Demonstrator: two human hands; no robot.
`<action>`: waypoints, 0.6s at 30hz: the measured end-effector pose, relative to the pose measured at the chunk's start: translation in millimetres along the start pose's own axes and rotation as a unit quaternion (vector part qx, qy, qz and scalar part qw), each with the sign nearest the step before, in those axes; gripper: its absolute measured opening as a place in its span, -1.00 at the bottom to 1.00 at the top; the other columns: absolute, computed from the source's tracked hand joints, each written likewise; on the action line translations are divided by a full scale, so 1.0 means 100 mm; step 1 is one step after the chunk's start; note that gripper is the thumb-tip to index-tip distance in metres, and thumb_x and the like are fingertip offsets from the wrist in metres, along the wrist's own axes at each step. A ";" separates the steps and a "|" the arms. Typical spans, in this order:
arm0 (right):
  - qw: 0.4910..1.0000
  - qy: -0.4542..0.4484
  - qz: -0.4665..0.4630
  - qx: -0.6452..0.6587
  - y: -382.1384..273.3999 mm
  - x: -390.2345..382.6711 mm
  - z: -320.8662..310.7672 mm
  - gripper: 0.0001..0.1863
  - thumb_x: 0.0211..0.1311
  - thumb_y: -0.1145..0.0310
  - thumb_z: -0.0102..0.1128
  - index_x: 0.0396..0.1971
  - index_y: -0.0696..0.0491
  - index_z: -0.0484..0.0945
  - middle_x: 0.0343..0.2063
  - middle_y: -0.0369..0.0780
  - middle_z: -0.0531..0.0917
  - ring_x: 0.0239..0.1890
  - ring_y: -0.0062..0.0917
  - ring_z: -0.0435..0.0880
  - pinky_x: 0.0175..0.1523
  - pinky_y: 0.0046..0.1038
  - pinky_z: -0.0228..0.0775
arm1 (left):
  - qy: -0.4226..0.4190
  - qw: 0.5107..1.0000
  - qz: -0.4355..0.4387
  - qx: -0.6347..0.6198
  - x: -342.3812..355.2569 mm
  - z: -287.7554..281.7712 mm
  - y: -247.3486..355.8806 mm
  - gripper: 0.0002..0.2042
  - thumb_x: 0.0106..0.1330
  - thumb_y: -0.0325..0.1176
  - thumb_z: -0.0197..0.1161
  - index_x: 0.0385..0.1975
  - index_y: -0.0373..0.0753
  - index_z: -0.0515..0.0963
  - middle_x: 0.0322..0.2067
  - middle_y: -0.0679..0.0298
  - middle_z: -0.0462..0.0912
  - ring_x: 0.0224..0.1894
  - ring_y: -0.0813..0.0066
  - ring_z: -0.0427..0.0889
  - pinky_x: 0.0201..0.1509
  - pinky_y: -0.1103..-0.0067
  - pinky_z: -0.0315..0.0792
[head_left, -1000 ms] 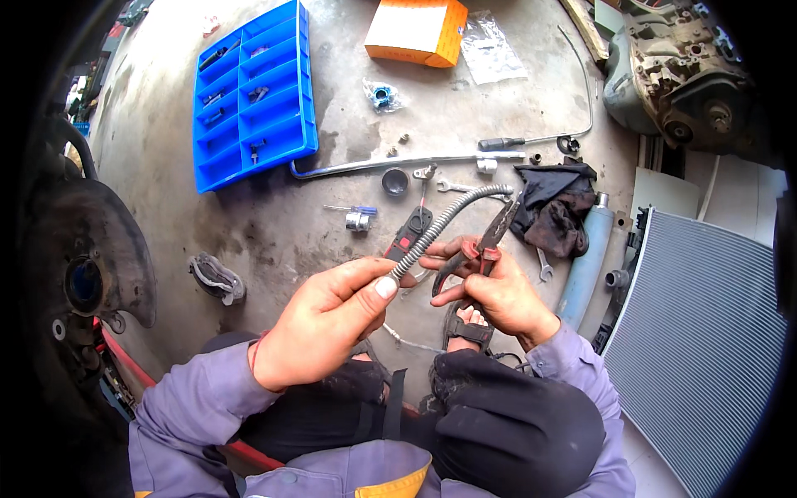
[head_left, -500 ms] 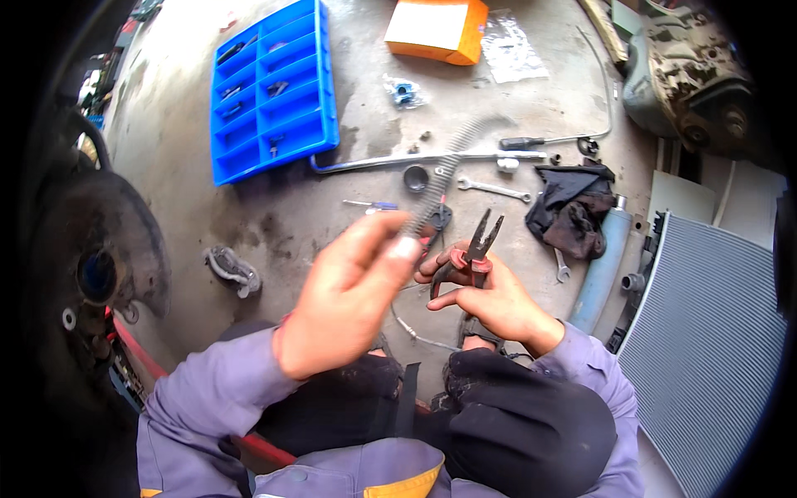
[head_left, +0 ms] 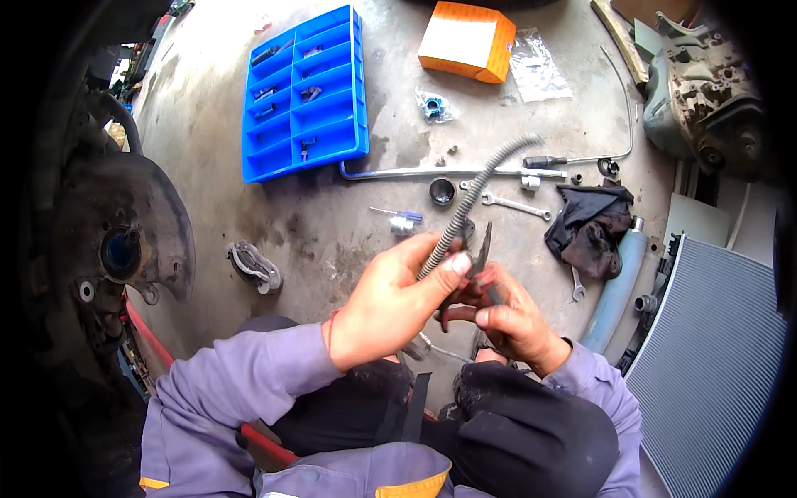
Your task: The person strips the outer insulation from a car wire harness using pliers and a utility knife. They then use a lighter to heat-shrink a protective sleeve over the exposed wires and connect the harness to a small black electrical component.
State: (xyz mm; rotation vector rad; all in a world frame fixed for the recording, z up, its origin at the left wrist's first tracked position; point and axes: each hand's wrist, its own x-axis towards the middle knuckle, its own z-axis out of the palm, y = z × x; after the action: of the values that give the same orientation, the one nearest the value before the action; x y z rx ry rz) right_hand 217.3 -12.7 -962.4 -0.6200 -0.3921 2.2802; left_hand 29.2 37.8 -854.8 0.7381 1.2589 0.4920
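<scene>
Upright in front of me stands a grey ribbed hose (head_left: 470, 199), its upper end bending to the right. My left hand (head_left: 387, 300) is closed on its lower part, thumb against index finger. Close beside it, my right hand (head_left: 516, 322) is wrapped round a pair of pliers (head_left: 482, 251) with red on the handles. The dark jaws point up next to the hose and my left thumb. Fingers hide most of the handles and the hose's lower end; whether the jaws touch the hose I cannot tell.
Beyond my hands lie a wrench (head_left: 516, 207), a screwdriver (head_left: 384, 212), a long metal bar (head_left: 415, 173) and a black cup (head_left: 442, 192). Farther off are a blue compartment tray (head_left: 365, 108) and an orange box (head_left: 501, 50). A radiator (head_left: 714, 357) stands right, a brake disc shield (head_left: 158, 216) left.
The pliers have moved in beside the hose, and my right hand has closed round them. My hands are now together, the hose held steadier. The view has shifted slightly.
</scene>
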 end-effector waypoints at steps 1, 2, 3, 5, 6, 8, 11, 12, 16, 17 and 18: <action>0.999 0.035 -0.007 -0.013 -0.01 -0.03 -0.04 -0.39 0.17 0.45 0.17 0.24 0.17 0.23 0.13 -0.03 0.48 0.16 -0.28 0.52 0.22 -0.19 0.43 | 0.018 0.996 0.065 0.060 0.01 -0.03 -0.06 -0.70 0.54 -0.28 0.10 0.09 -0.35 0.51 -0.26 0.35 0.63 -0.26 0.65 0.59 -0.35 0.66 0.48; 0.987 0.083 -0.035 -0.137 -0.10 -0.03 -0.07 -0.48 0.13 0.50 0.11 0.14 0.17 0.27 0.07 -0.02 0.52 0.06 -0.28 0.56 0.13 -0.19 0.46 | 0.032 0.984 0.128 0.117 0.04 -0.09 -0.12 -0.69 0.54 -0.27 0.10 0.12 -0.34 0.50 -0.28 0.38 0.61 -0.30 0.67 0.55 -0.34 0.66 0.46; 0.965 0.145 -0.080 -0.206 -0.13 -0.02 -0.07 -0.48 0.08 0.55 0.03 0.13 0.18 0.30 0.06 -0.07 0.53 0.03 -0.36 0.57 0.09 -0.28 0.47 | 0.045 0.965 0.190 0.173 0.04 -0.14 -0.15 -0.67 0.54 -0.27 0.10 0.14 -0.33 0.50 -0.30 0.42 0.59 -0.33 0.70 0.50 -0.34 0.66 0.44; 0.855 0.190 -0.102 -0.472 -0.20 -0.07 -0.19 -0.48 0.04 0.58 0.05 0.09 0.19 0.34 0.02 -0.07 0.55 -0.02 -0.36 0.60 0.06 -0.33 0.46 | 0.025 0.969 0.137 0.205 -0.02 -0.18 -0.15 -0.65 0.54 -0.28 0.10 0.21 -0.30 0.47 -0.39 0.43 0.54 -0.43 0.75 0.42 -0.40 0.65 0.40; 0.828 0.188 -0.104 -0.518 -0.25 -0.08 -0.18 -0.48 0.02 0.57 0.06 0.09 0.19 0.35 0.00 -0.06 0.54 -0.02 -0.32 0.61 0.05 -0.33 0.46 | 0.006 0.970 0.094 0.225 -0.07 -0.18 -0.08 -0.65 0.55 -0.29 0.08 0.22 -0.29 0.46 -0.35 0.44 0.55 -0.44 0.79 0.44 -0.43 0.69 0.42; 0.774 0.180 -0.101 -0.598 -0.36 -0.05 -0.08 -0.48 0.00 0.56 0.09 0.07 0.19 0.37 -0.03 -0.04 0.54 -0.04 -0.26 0.62 0.04 -0.32 0.46 | -0.013 0.970 0.028 0.242 -0.09 -0.16 -0.07 -0.66 0.55 -0.31 0.07 0.23 -0.27 0.46 -0.41 0.47 0.52 -0.52 0.82 0.42 -0.47 0.70 0.44; 0.760 0.173 -0.124 -0.614 -0.45 -0.03 -0.02 -0.45 0.01 0.54 0.13 0.10 0.19 0.36 -0.05 0.00 0.53 -0.02 -0.10 0.60 0.05 -0.24 0.45 | -0.029 0.942 0.024 0.332 -0.03 -0.16 -0.06 -0.67 0.53 -0.31 0.11 0.20 -0.29 0.48 -0.50 0.47 0.50 -0.54 0.80 0.48 -0.49 0.68 0.44; 0.756 0.168 -0.124 -0.620 -0.47 -0.02 -0.04 -0.45 0.01 0.54 0.13 0.11 0.19 0.36 -0.05 0.01 0.53 -0.01 -0.08 0.59 0.05 -0.23 0.45 | -0.036 0.935 0.020 0.352 -0.03 -0.16 -0.07 -0.67 0.53 -0.31 0.11 0.20 -0.29 0.49 -0.53 0.46 0.50 -0.55 0.78 0.50 -0.49 0.67 0.45; 0.744 0.149 -0.122 -0.640 -0.49 0.04 -0.04 -0.43 0.01 0.54 0.09 0.13 0.19 0.35 -0.07 -0.01 0.54 -0.01 -0.14 0.58 0.09 -0.28 0.41 | -0.045 0.918 0.045 0.392 -0.03 -0.23 -0.11 -0.67 0.51 -0.30 0.14 0.18 -0.29 0.50 -0.61 0.39 0.49 -0.59 0.69 0.59 -0.48 0.64 0.46; 0.741 0.146 -0.120 -0.645 -0.50 0.05 -0.01 -0.43 0.00 0.55 0.07 0.14 0.20 0.35 -0.08 -0.02 0.54 -0.02 -0.18 0.58 0.11 -0.32 0.40 | -0.043 0.917 0.062 0.391 -0.02 -0.26 -0.12 -0.66 0.51 -0.29 0.14 0.18 -0.29 0.49 -0.63 0.37 0.49 -0.60 0.67 0.61 -0.48 0.63 0.47; 0.750 0.149 -0.100 -0.637 -0.53 0.04 0.06 -0.40 0.00 0.54 0.08 0.17 0.19 0.33 -0.06 0.00 0.55 0.03 -0.13 0.57 0.14 -0.31 0.39 | -0.037 0.913 0.059 0.401 -0.03 -0.27 -0.12 -0.67 0.48 -0.26 0.15 0.14 -0.27 0.52 -0.61 0.24 0.52 -0.54 0.43 0.62 -0.43 0.50 0.46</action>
State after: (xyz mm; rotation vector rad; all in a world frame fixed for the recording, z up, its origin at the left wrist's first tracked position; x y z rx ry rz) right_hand 242.2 26.1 -934.3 -1.4571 -1.7827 1.3610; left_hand 1.4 33.3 -864.9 1.5141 1.3440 0.0117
